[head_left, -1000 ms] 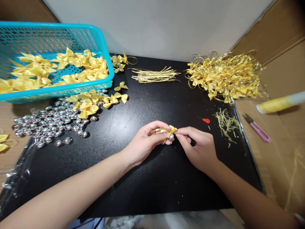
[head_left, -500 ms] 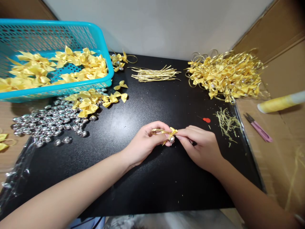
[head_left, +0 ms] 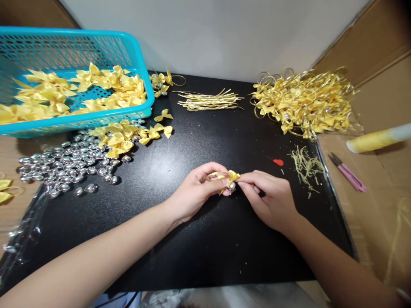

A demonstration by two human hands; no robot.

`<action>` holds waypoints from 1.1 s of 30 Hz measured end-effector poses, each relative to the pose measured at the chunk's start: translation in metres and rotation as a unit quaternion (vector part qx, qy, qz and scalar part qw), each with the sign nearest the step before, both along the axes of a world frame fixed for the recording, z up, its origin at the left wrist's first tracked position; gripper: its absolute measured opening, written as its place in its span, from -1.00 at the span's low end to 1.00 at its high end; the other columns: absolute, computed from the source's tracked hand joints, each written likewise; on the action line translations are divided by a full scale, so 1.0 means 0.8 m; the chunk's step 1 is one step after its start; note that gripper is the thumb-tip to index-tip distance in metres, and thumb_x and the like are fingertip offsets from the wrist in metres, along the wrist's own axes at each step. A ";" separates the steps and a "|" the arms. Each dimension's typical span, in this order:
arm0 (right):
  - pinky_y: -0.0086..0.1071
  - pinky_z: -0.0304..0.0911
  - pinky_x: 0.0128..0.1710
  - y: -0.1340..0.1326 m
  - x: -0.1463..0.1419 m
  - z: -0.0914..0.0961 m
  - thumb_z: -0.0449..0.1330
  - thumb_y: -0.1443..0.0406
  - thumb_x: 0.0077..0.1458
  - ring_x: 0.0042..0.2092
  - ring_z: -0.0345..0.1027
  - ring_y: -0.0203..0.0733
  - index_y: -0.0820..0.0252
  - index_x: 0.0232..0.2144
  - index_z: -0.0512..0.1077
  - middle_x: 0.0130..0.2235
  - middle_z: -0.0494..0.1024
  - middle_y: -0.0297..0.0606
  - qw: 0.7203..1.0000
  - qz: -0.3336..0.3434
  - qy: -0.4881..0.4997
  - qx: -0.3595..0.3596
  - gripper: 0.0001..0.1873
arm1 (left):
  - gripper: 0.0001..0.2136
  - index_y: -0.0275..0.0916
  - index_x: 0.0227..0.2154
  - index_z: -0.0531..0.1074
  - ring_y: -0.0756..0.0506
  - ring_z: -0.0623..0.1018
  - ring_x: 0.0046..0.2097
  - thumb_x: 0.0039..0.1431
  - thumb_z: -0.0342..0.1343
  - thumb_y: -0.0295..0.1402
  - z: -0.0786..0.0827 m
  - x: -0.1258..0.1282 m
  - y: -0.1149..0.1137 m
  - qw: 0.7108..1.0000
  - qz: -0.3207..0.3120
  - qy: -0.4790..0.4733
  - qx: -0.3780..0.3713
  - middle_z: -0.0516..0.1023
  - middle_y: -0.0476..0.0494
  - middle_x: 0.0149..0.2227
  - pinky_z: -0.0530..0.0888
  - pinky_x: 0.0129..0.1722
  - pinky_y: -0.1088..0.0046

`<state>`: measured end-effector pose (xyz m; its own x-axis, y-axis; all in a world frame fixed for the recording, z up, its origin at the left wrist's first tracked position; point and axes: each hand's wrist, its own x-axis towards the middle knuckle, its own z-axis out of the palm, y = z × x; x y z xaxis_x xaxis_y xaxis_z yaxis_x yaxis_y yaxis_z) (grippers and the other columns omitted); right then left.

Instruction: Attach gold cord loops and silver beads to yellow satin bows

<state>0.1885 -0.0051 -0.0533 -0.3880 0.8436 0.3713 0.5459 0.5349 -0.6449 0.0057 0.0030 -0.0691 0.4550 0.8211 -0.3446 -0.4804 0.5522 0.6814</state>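
Between thumb and fingers, my left hand (head_left: 201, 187) grips a yellow ribbon bow (head_left: 234, 175) with a loop of gold cord (head_left: 215, 174) curving back over the palm. A shiny silver bell (head_left: 231, 186) hangs at the bow's lower side, by my left fingertips. My right hand (head_left: 268, 194) pinches the bow's right edge with thumb and forefinger; exactly which end it holds is too small to make out. Both hands are held just above the black tabletop (head_left: 192, 244), fingertips almost meeting.
A turquoise basket (head_left: 149, 96) of yellow bows stands back left, with silver bells (head_left: 69, 164) before it. Gold cord lengths (head_left: 210, 102) lie at the back, finished bows (head_left: 305, 102) heaped back right. Right: red-headed needle threader (head_left: 278, 162), cord scraps (head_left: 305, 167), pink snips (head_left: 348, 173).
The hands keep nearly the same place and grip. The cord loop at my left hand shows a little wider, and the bow is turned slightly.
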 end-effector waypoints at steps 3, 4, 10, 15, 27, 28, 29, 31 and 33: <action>-0.47 0.32 -0.41 0.000 -0.001 -0.001 0.13 0.50 0.16 -0.41 0.46 -0.33 0.16 -0.33 0.49 -0.41 0.61 -0.38 1.000 -0.001 0.002 -0.002 -0.81 | -0.88 -0.27 -0.38 0.52 0.05 0.53 -0.39 0.02 0.34 -0.43 -0.002 -0.001 0.000 1.000 -0.008 -0.008 0.010 0.60 -0.03 -0.42 0.43 -0.31 0.54; -0.47 0.33 -0.40 0.000 -0.001 -0.001 0.13 0.50 0.16 -0.41 0.46 -0.33 0.16 -0.33 0.49 -0.41 0.61 -0.38 1.000 0.000 0.001 -0.002 -0.81 | -0.88 -0.26 -0.37 0.53 0.05 0.53 -0.38 0.02 0.34 -0.43 -0.003 -0.001 0.000 1.000 -0.010 -0.010 0.013 0.60 -0.03 -0.41 0.42 -0.30 0.54; -0.45 0.36 -0.38 -0.001 -0.002 -0.001 0.13 0.49 0.16 -0.41 0.46 -0.31 0.14 -0.31 0.50 -0.40 0.62 -0.37 1.000 -0.002 0.008 -0.014 -0.80 | -0.85 -0.28 -0.48 0.48 0.04 0.52 -0.40 -0.01 0.37 -0.43 -0.003 -0.002 0.001 1.000 -0.012 -0.024 0.008 0.58 -0.03 -0.44 0.40 -0.31 0.53; -0.46 0.35 -0.37 -0.001 -0.001 -0.003 0.12 0.48 0.17 -0.41 0.45 -0.32 0.14 -0.30 0.49 -0.40 0.61 -0.38 1.000 0.001 0.016 -0.015 -0.80 | -0.82 -0.30 -0.49 0.46 0.04 0.52 -0.40 -0.02 0.38 -0.40 -0.001 -0.002 0.002 1.000 -0.011 -0.018 0.004 0.57 -0.03 -0.45 0.39 -0.31 0.53; -0.41 0.32 -0.37 0.003 0.003 0.000 0.10 0.50 0.17 -0.39 0.44 -0.28 0.14 -0.29 0.52 -0.39 0.61 -0.35 1.000 0.027 -0.014 0.006 -0.76 | -0.78 -0.31 -0.50 0.43 0.03 0.50 -0.40 -0.03 0.39 -0.36 0.000 -0.003 0.002 0.999 -0.025 0.008 0.018 0.56 -0.05 -0.44 0.37 -0.32 0.51; -0.40 0.32 -0.37 0.004 0.004 0.001 0.10 0.50 0.17 -0.40 0.42 -0.27 0.14 -0.29 0.52 -0.41 0.60 -0.35 0.999 0.030 -0.021 0.007 -0.76 | -0.78 -0.31 -0.50 0.43 0.03 0.50 -0.40 -0.03 0.38 -0.36 0.000 -0.003 0.002 0.999 -0.027 0.011 0.022 0.56 -0.05 -0.44 0.37 -0.32 0.50; -0.40 0.31 -0.37 0.005 0.006 0.002 0.09 0.50 0.17 -0.41 0.40 -0.27 0.14 -0.29 0.52 -0.42 0.60 -0.34 0.999 0.034 -0.028 0.007 -0.75 | -0.78 -0.31 -0.50 0.43 0.03 0.50 -0.40 -0.02 0.38 -0.35 0.000 -0.002 0.001 0.999 -0.028 0.013 0.025 0.56 -0.05 -0.44 0.37 -0.32 0.50; -0.40 0.29 -0.38 0.006 0.009 0.004 0.09 0.49 0.18 -0.43 0.35 -0.27 0.16 -0.29 0.53 -0.43 0.58 -0.33 0.998 0.044 -0.047 0.006 -0.75 | -0.79 -0.31 -0.50 0.42 0.03 0.49 -0.40 -0.01 0.37 -0.36 0.001 -0.002 0.001 0.999 -0.031 0.019 0.032 0.54 -0.05 -0.44 0.36 -0.33 0.50; -0.40 0.26 -0.40 0.006 0.013 0.005 0.08 0.48 0.19 -0.43 0.31 -0.26 0.17 -0.29 0.54 -0.45 0.55 -0.31 0.996 0.050 -0.073 0.007 -0.75 | -0.80 -0.30 -0.49 0.42 0.03 0.48 -0.40 0.01 0.35 -0.37 0.001 -0.002 0.001 0.998 -0.035 0.025 0.036 0.53 -0.05 -0.45 0.35 -0.33 0.49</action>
